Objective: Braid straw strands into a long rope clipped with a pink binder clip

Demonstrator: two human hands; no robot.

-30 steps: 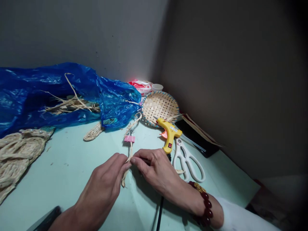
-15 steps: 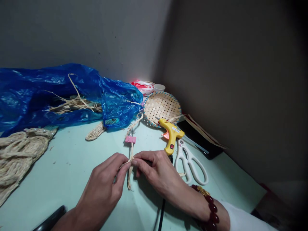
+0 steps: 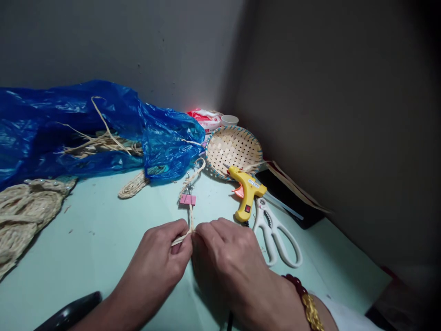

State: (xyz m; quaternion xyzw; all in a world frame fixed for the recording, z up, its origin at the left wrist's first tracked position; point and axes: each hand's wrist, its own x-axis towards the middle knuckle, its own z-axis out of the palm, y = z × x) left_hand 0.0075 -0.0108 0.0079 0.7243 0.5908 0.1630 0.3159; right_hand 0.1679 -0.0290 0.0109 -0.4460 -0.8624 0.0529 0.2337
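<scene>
Our left hand (image 3: 163, 255) pinches a loose strand (image 3: 179, 240); our right hand (image 3: 234, 259) appears to grip the fibre cord (image 3: 191, 218), its pinch partly hidden. The cord runs into a pink clip (image 3: 188, 200), well in from the table's (image 3: 358, 271) right edge. Uneven pull could, we judge, slacken the twist.

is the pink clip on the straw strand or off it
On: the pink clip sits across the straw strand, which shows both above and below it. How tightly it bites, I cannot tell.
</scene>
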